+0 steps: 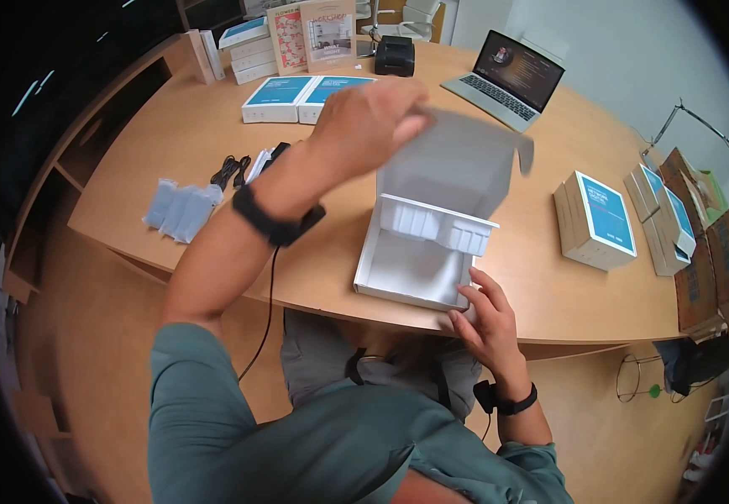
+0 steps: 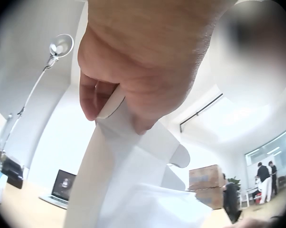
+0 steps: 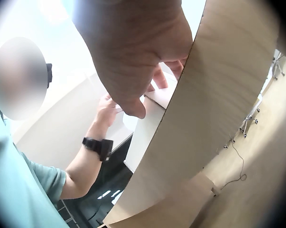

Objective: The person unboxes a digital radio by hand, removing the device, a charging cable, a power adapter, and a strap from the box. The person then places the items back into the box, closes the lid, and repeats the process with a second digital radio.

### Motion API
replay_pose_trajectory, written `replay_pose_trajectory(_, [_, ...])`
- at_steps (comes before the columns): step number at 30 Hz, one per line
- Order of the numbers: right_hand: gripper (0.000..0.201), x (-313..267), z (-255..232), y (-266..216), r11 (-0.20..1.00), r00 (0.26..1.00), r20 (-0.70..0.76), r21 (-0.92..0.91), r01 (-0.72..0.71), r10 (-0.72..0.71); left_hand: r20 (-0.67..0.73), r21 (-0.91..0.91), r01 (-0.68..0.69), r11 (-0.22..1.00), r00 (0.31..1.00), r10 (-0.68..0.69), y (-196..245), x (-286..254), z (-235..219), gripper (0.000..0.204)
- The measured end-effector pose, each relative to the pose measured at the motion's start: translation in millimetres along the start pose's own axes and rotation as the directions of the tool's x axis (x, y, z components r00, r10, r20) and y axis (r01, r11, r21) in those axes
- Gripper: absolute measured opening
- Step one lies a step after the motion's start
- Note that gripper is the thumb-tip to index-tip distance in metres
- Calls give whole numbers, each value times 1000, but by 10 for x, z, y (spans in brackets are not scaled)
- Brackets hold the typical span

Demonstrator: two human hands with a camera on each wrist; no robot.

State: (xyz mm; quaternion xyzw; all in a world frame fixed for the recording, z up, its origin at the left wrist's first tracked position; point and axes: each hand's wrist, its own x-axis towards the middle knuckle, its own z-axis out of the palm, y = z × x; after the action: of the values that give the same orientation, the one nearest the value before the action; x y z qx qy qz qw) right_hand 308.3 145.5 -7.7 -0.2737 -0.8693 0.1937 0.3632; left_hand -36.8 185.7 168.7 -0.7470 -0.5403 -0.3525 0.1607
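A white cardboard box [image 1: 411,273] sits at the table's front edge with its lid [image 1: 444,160] raised. My left hand [image 1: 373,118] pinches the lid's upper left corner; in the left wrist view, thumb and fingers [image 2: 89,102] lie on either side of the board. A white moulded insert [image 1: 436,228] stands tilted across the back half of the box, above its bare white floor. Low at the box's front right corner, my right hand [image 1: 490,323] holds on, thumb at the front wall and fingers at the right side wall.
Blue-topped boxes stand at the right [image 1: 601,214] and behind [image 1: 276,92]. On the left lie plastic-wrapped pieces [image 1: 184,208] and black cables [image 1: 228,170]. An open laptop [image 1: 507,80] and upright books [image 1: 327,38] are farther back. Brown cartons [image 1: 709,244] stand at the far right.
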Motion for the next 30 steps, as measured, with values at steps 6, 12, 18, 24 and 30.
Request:
replay_pose_trajectory(6, [49, 23, -152, 5, 995, 997, 71, 90, -50, 43, -26, -114, 227, 967, 972, -231, -689, 440, 751, 39])
replay_pose_trajectory(12, [59, 268, -371, -258, 993, 983, 175, 97, -73, 55, 217, 155, 490, 858, 830, -513, -1045, 324, 1310, 45])
replay_pose_trajectory(18, [45, 617, -500, -172, 987, 906, 423, -141, 80, -13, 483, 181, 511, 840, 698, -529, -1295, 86, 1639, 49])
replay_pose_trajectory(24, [43, 921, -420, 70, 977, 865, 500, -160, 140, -42, 389, -349, 613, 709, 783, -486, -1033, -304, 1443, 50])
replay_pose_trajectory(30, [38, 1264, -435, 351, 995, 833, 552, -62, 73, -26, 486, 77, 581, 810, 688, -539, -1023, -423, 1595, 45])
